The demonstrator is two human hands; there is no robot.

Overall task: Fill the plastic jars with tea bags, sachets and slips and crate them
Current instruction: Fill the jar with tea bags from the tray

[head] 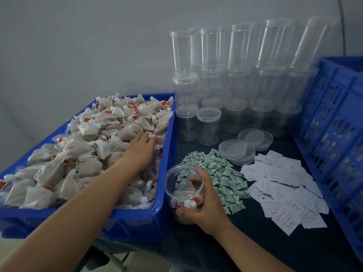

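Observation:
A blue tray (165,146) on the left is heaped with beige tea bags (94,138) that carry red tags. My left hand (140,149) reaches into the heap, fingers stretched over the bags near the tray's right side. My right hand (202,201) grips a clear plastic jar (181,185), tilted toward the tray, with a few tea bags inside. Beside it lie a pile of green-and-white sachets (222,173) and a spread of white paper slips (284,189).
Stacks of empty clear jars (235,79) stand along the back wall, some with lids on. Loose lids (243,146) lie in front of them. A blue slatted crate (334,134) stands at the right edge of the dark table (255,242).

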